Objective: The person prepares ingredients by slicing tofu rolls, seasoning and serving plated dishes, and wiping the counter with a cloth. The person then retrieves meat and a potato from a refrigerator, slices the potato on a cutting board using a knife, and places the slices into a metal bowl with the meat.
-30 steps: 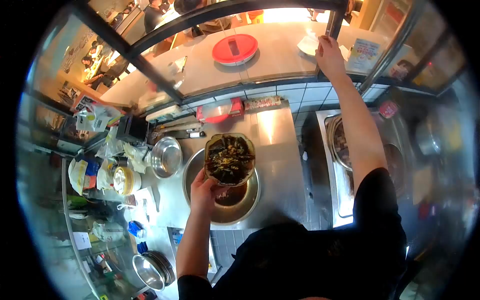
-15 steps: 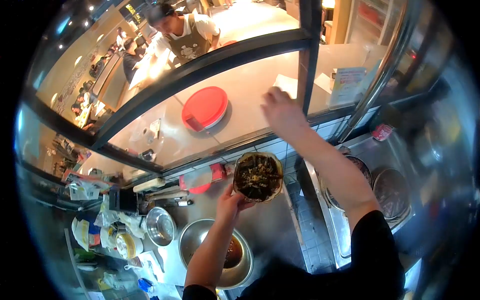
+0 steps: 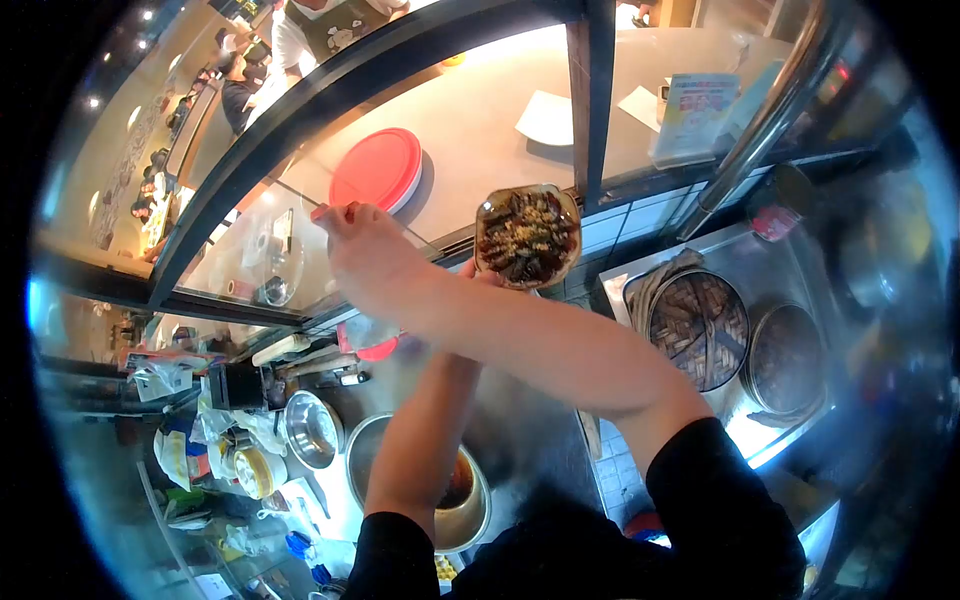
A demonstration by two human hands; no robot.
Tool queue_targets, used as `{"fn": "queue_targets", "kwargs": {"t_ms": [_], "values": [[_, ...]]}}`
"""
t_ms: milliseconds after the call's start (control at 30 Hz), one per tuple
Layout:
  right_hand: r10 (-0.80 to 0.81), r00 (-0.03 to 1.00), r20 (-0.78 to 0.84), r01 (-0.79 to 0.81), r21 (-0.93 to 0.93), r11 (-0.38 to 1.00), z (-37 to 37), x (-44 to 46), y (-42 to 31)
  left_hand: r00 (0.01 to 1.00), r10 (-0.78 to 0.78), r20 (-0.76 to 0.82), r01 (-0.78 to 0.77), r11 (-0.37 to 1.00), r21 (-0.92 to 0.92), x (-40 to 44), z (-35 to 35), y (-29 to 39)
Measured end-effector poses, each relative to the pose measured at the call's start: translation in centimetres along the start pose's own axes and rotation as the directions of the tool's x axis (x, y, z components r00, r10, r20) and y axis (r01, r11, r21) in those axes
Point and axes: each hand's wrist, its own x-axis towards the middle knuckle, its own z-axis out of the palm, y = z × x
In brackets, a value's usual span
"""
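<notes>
At the near left, a white tub (image 3: 257, 472) stands among bags and small items, with a small metal bowl (image 3: 313, 430) just to its right. Beyond the dark window frame (image 3: 400, 50), a container with a red lid (image 3: 372, 168) sits on the pale far counter (image 3: 475, 115); farther off at the upper left is a person in an apron (image 3: 340, 25). The right hand (image 3: 355, 235) is by the near edge of that lid in the view, its fingers curled; whether it grips anything cannot be told. Its forearm crosses above the left forearm.

Near the middle, a large metal basin (image 3: 472, 525) with brown liquid inside is partly hidden by the left arm. Above the metal near counter (image 3: 530, 400), the left hand (image 3: 483, 277), mostly covered by the right forearm, grips the near side of a squarish bowl (image 3: 527, 240) of dark food topped with pale bits. The bowl is held up close to the window frame, its open top facing the camera.

To the right, a white sheet (image 3: 546, 118) and a printed sign (image 3: 692, 115) are on the far counter. On the near side, at the right, are a round steamer (image 3: 700, 328) with woven slats, a cloth (image 3: 652, 288) along its rim, and a second round vessel (image 3: 787, 360) just beside it.
</notes>
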Motion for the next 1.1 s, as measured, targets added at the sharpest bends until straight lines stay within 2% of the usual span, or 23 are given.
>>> {"fn": "queue_targets", "kwargs": {"t_ms": [33, 67, 167, 200, 300, 467, 700, 800, 900, 933, 967, 1000, 1033, 1067, 1100], "values": [[-0.014, 1.000, -0.002, 0.014, -0.006, 1.000, -0.3, 0.0, -0.2, 0.979, 0.019, -0.204, 0.029, 0.974, 0.226, -0.1, 4.4, 1.8], [-0.028, 1.000, -0.003, 0.028, -0.011, 1.000, -0.8, 0.0, -0.4, 0.917, 0.080, -0.391, 0.104, 0.898, 0.428, 0.2, 7.1, 3.0], [-0.035, 0.999, 0.001, 0.035, -0.025, 0.999, -0.5, 0.1, -0.3, 0.869, 0.123, -0.479, 0.059, 0.936, 0.347, 2.4, 7.5, 4.6], [-0.033, 0.999, 0.004, 0.033, -0.027, 0.999, -0.3, 0.1, -0.3, 0.858, 0.145, -0.494, 0.041, 0.937, 0.346, 2.7, 8.1, 5.1], [-0.040, 0.999, 0.010, 0.040, 0.003, 0.999, -0.1, -0.1, 0.1, 0.891, 0.239, -0.385, -0.106, 0.936, 0.337, 4.9, 6.9, 5.7], [-0.003, 0.997, -0.082, 0.008, 0.061, 0.998, 1.1, -0.1, 0.4, 0.879, 0.233, -0.416, -0.101, 0.944, 0.314, 9.1, 4.3, 6.8], [-0.023, 0.995, -0.099, 0.036, 0.130, 0.991, 0.7, -0.2, 0.9, 0.841, 0.230, -0.490, -0.097, 0.955, 0.281, 11.5, 3.5, 6.7], [-0.006, 0.981, -0.196, 0.003, -0.019, 1.000, 1.4, -0.2, 0.0, 0.844, 0.236, -0.482, -0.117, 0.957, 0.264, 12.1, 3.1, 6.7], [-0.032, 0.997, -0.065, 0.029, -0.043, 0.999, 1.7, -0.6, -0.2, 0.814, 0.250, -0.524, -0.195, 0.968, 0.160, 11.4, 3.9, 5.5], [0.009, 0.989, -0.149, 0.001, 0.069, 0.998, 3.1, -0.3, -0.2, 0.863, 0.222, -0.453, -0.174, 0.974, 0.145, 11.1, 2.8, 4.2], [0.065, 0.976, -0.208, -0.021, 0.206, 0.978, 4.8, -0.2, -0.1, 0.871, 0.219, -0.441, -0.170, 0.974, 0.148, 9.5, 2.8, 3.0], [0.081, 0.995, 0.052, -0.089, 0.172, 0.981, 2.4, -0.3, 1.0, 0.883, 0.229, -0.409, -0.156, 0.966, 0.204, 6.5, 4.6, 1.0], [0.092, 0.941, 0.326, -0.132, 0.102, 0.986, 0.0, -0.4, 2.2, 0.904, 0.247, -0.350, -0.136, 0.941, 0.311, 2.8, 7.2, -1.5], [0.096, 0.824, 0.559, -0.134, 0.026, 0.991, -2.4, -0.4, 3.4, 0.931, 0.263, -0.255, -0.125, 0.882, 0.455, -1.4, 10.3, -3.8], [0.075, 0.899, 0.431, -0.041, -0.086, 0.995, -3.2, -0.8, 4.2, 0.956, 0.267, -0.124, -0.139, 0.781, 0.609, -5.7, 12.6, -5.7]]}}
